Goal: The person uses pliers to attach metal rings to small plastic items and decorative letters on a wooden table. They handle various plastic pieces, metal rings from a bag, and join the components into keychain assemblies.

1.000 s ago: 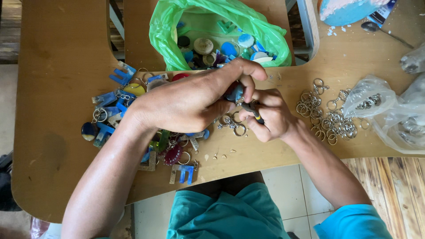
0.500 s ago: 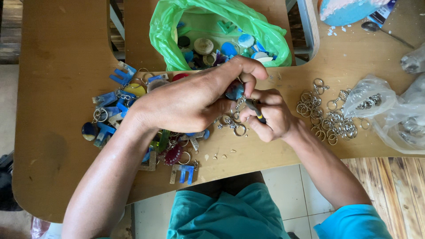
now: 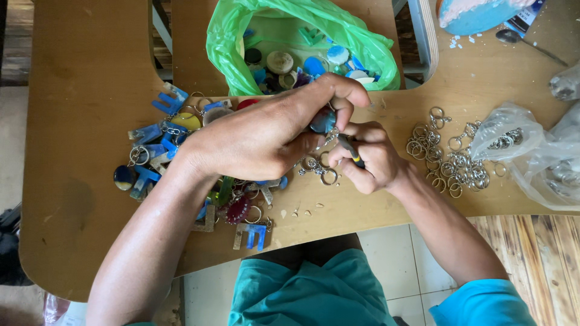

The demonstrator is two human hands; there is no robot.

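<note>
Nothing has shifted: left hand [image 3: 260, 139] pinches the charm [image 3: 322, 119]; right hand [image 3: 368, 158] clasps the upright-slanting tool [image 3: 349, 147].

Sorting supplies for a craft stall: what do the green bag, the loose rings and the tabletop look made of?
Green bag: thin glossy plastic film, crinkled and translucent. Loose rings: likely metal, silvery with bright glints. Tabletop: seemingly wood board, matte brown, with a layered edge.

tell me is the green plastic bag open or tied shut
Open. The green plastic bag has its mouth spread wide on the table, so the round and coloured pieces inside show plainly.
</note>
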